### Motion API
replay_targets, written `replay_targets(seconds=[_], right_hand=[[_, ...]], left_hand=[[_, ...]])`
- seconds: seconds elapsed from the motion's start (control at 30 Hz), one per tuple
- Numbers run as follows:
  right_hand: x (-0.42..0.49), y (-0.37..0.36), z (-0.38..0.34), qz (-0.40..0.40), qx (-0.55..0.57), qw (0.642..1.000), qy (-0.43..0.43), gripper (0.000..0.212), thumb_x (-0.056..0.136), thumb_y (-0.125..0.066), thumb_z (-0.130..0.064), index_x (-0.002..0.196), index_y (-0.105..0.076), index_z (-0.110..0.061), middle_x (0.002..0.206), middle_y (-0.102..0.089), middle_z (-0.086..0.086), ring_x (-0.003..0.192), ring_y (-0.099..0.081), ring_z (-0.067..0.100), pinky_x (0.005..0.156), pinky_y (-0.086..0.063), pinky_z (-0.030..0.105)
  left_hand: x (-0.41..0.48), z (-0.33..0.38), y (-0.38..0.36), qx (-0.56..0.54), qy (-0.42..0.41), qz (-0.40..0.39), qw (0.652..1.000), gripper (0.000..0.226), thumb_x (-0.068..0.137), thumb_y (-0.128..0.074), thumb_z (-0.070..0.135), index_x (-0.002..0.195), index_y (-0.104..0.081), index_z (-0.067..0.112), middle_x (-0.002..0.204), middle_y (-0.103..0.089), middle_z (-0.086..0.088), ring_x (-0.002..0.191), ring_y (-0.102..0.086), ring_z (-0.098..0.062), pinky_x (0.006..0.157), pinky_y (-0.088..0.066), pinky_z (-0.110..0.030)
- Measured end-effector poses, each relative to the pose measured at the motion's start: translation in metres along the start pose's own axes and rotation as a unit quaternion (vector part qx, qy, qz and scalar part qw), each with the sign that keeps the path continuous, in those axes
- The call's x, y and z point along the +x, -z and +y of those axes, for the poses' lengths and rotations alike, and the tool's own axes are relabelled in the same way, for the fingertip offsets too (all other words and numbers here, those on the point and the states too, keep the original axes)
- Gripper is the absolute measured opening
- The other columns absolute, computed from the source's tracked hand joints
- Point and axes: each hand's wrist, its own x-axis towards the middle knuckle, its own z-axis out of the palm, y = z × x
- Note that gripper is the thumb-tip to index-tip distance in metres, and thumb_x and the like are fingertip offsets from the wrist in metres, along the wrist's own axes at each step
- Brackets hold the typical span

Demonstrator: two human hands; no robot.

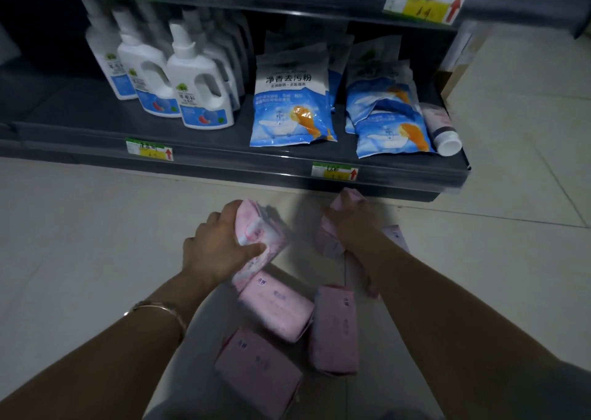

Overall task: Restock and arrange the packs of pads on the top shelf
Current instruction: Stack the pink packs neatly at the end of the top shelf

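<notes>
Currently both hands are working low over the floor [80, 227], in front of the bottom shelf [224, 163]. L hand [220, 243] is gripping a pink/white pack [260, 227]: fingers wrapping its far end, thumb pressing the near face, pack tilting. R hand [351, 224] is holding a 2nd pink pack [327, 243] from the top, fingers curling round it; motion blur, so can't tell if it's touching the tiles. Three more pink packs are lying on the floor btw the forearms: one [278, 307] just below the L-hand pack, one [335, 330] beside it on the right, one [256, 365] nearest the camera. Another pack edge [396, 235] is showing right of the R forearm. Shelf is carrying white detergent bottles [204, 96], blue pouches [292, 106] and a small white bottle [443, 131] lying on its side at the right end. Bracelet [160, 309] is sitting on the L wrist.
</notes>
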Motion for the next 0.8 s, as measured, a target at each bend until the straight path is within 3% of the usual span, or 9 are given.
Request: replay_targets(seconds=[0.07, 0.17, 0.23, 0.3, 0.37, 0.43, 0.5, 0.7, 0.8], right_hand=[[0.001, -0.007, 0.003, 0.062, 0.004, 0.998, 0.009, 0.048, 0.088, -0.060, -0.037, 0.132, -0.045, -0.025, 0.146, -0.031, 0.010, 0.128, -0.037, 0.034, 0.094, -0.036, 0.035], [-0.005, -0.001, -0.004, 0.059, -0.126, 0.987, 0.083, 0.057, 0.083, -0.065, -0.038, 0.135, -0.042, -0.033, 0.150, -0.025, 0.006, 0.138, -0.022, 0.033, 0.109, -0.021, 0.046], [-0.004, 0.006, -0.006, 0.050, -0.130, 0.984, 0.114, 0.066, 0.081, -0.065, -0.043, 0.140, -0.036, -0.030, 0.149, -0.032, 0.003, 0.139, -0.025, 0.026, 0.112, -0.012, 0.053], [-0.004, 0.014, -0.009, 0.001, -0.008, 0.990, 0.142, 0.069, 0.080, -0.062, -0.050, 0.138, -0.040, -0.021, 0.142, -0.045, 0.002, 0.131, -0.040, 0.022, 0.112, -0.020, 0.049], [-0.004, 0.019, -0.010, -0.038, 0.197, 0.966, 0.165, 0.070, 0.077, -0.063, -0.055, 0.133, -0.050, -0.015, 0.132, -0.054, 0.003, 0.121, -0.051, 0.020, 0.104, -0.036, 0.037], [-0.011, 0.022, -0.006, -0.051, 0.406, 0.907, 0.102, 0.056, 0.084, -0.068, -0.042, 0.129, -0.053, -0.014, 0.123, -0.060, 0.001, 0.112, -0.057, 0.019, 0.096, -0.045, 0.033], [-0.016, 0.021, -0.003, -0.120, 0.534, 0.837, 0.010, 0.041, 0.089, -0.063, -0.040, 0.122, -0.055, -0.017, 0.114, -0.065, 0.005, 0.104, -0.062, 0.024, 0.094, -0.049, 0.040], [-0.031, 0.024, -0.002, -0.185, 0.598, 0.777, -0.060, 0.037, 0.089, -0.057, -0.049, 0.108, -0.060, -0.017, 0.090, -0.068, 0.005, 0.075, -0.063, 0.021, 0.066, -0.048, 0.031], [-0.034, 0.024, -0.004, -0.195, 0.619, 0.759, -0.059, 0.040, 0.087, -0.057, -0.054, 0.104, -0.063, -0.018, 0.097, -0.071, 0.008, 0.087, -0.067, 0.026, 0.083, -0.054, 0.042]], left_hand=[[-0.001, 0.007, -0.002, 0.005, -0.003, -0.001, 1.000, 0.086, 0.072, -0.073, 0.051, 0.142, -0.026, 0.034, 0.132, -0.049, -0.005, 0.117, -0.049, -0.030, 0.096, -0.040, -0.045], [0.000, 0.013, -0.003, 0.048, -0.015, 0.008, 0.999, 0.084, 0.074, -0.068, 0.053, 0.143, -0.024, 0.034, 0.132, -0.048, -0.004, 0.118, -0.048, -0.029, 0.095, -0.037, -0.044], [0.002, 0.013, 0.000, 0.063, -0.003, 0.020, 0.998, 0.082, 0.076, -0.067, 0.053, 0.143, -0.024, 0.034, 0.133, -0.047, -0.005, 0.119, -0.046, -0.030, 0.094, -0.036, -0.043], [0.005, 0.011, 0.002, 0.059, 0.013, 0.029, 0.998, 0.082, 0.076, -0.066, 0.054, 0.142, -0.024, 0.033, 0.134, -0.047, -0.006, 0.119, -0.046, -0.031, 0.094, -0.036, -0.044], [0.005, 0.006, 0.003, 0.042, 0.031, 0.031, 0.998, 0.082, 0.076, -0.067, 0.055, 0.142, -0.024, 0.032, 0.135, -0.046, -0.007, 0.120, -0.046, -0.032, 0.095, -0.037, -0.045], [0.005, 0.003, 0.006, 0.006, 0.047, 0.039, 0.998, 0.082, 0.076, -0.067, 0.055, 0.141, -0.025, 0.031, 0.134, -0.047, -0.007, 0.120, -0.046, -0.033, 0.094, -0.038, -0.046], [0.004, 0.002, 0.012, -0.005, 0.053, 0.053, 0.997, 0.080, 0.076, -0.068, 0.054, 0.141, -0.026, 0.030, 0.133, -0.047, -0.008, 0.120, -0.046, -0.034, 0.094, -0.038, -0.047], [0.001, 0.005, 0.027, 0.005, 0.057, 0.067, 0.996, 0.081, 0.076, -0.069, 0.053, 0.141, -0.027, 0.030, 0.134, -0.046, -0.009, 0.122, -0.044, -0.035, 0.095, -0.036, -0.046], [-0.001, 0.008, 0.030, 0.008, 0.055, 0.066, 0.996, 0.082, 0.076, -0.069, 0.052, 0.142, -0.026, 0.030, 0.135, -0.046, -0.009, 0.122, -0.044, -0.035, 0.095, -0.036, -0.046]])
